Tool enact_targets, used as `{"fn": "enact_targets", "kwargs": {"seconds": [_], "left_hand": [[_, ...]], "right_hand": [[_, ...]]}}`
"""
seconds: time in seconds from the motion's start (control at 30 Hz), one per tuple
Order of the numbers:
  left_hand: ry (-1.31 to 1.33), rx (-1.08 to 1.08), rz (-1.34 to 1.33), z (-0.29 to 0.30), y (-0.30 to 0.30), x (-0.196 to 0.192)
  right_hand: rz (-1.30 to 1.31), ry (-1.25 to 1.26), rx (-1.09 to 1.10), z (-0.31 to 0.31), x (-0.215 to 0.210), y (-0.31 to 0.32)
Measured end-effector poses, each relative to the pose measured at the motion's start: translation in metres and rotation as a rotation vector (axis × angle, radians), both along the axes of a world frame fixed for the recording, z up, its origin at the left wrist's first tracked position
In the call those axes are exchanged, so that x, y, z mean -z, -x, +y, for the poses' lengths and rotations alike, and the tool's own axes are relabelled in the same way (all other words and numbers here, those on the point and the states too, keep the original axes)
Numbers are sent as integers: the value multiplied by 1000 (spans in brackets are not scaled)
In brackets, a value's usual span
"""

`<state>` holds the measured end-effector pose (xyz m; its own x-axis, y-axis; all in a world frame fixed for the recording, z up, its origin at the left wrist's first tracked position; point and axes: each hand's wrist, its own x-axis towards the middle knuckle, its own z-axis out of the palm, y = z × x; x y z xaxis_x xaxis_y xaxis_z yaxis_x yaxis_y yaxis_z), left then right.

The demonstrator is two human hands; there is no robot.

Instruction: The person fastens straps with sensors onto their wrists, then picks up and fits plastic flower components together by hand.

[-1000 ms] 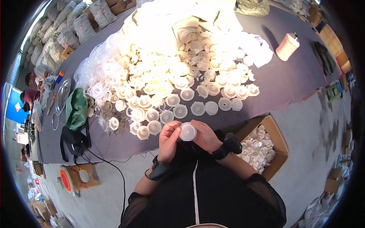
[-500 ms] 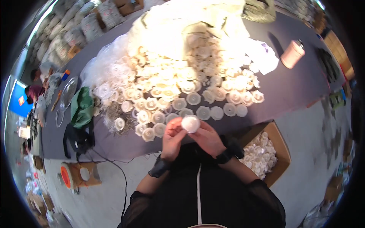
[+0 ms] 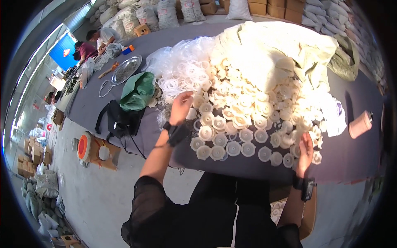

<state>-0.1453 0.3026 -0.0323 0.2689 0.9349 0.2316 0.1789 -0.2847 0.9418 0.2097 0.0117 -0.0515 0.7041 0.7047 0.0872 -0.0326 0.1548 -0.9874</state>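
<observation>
Your left hand (image 3: 181,106) reaches out, fingers loosely spread, over the white plastic rings (image 3: 182,76) at the heap's left edge. Your right hand (image 3: 306,152) rests open on white round caps (image 3: 231,124) near the surface's (image 3: 355,159) front edge. Green bag (image 3: 138,90) just left; pink cylinder (image 3: 360,124) far right

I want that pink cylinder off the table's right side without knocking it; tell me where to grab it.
Take the pink cylinder around the middle of its round body, coming down from above. It lies tilted on its side on the dark table, alone, with bare cloth on both long sides for fingers. Its darker capped end looks too small to hold.
</observation>
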Motion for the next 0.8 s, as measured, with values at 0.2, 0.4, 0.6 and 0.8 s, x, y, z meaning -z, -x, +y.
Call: {"fn": "enact_targets", "kwargs": {"seconds": [0.2,0.4,0.6,0.8], "left_hand": [[-330,-378,620,126,41,46],[143,-545,475,161,57,49],[-51,-539,891,149,40,38],[-461,-361,814,98,15,22]], "right_hand": [[-16,-9,-18,-6,27,2],[20,-5,14,-13,16,11],[76,-26,102,-12,19,12],[-7,-62,90,3,16,24]]}}
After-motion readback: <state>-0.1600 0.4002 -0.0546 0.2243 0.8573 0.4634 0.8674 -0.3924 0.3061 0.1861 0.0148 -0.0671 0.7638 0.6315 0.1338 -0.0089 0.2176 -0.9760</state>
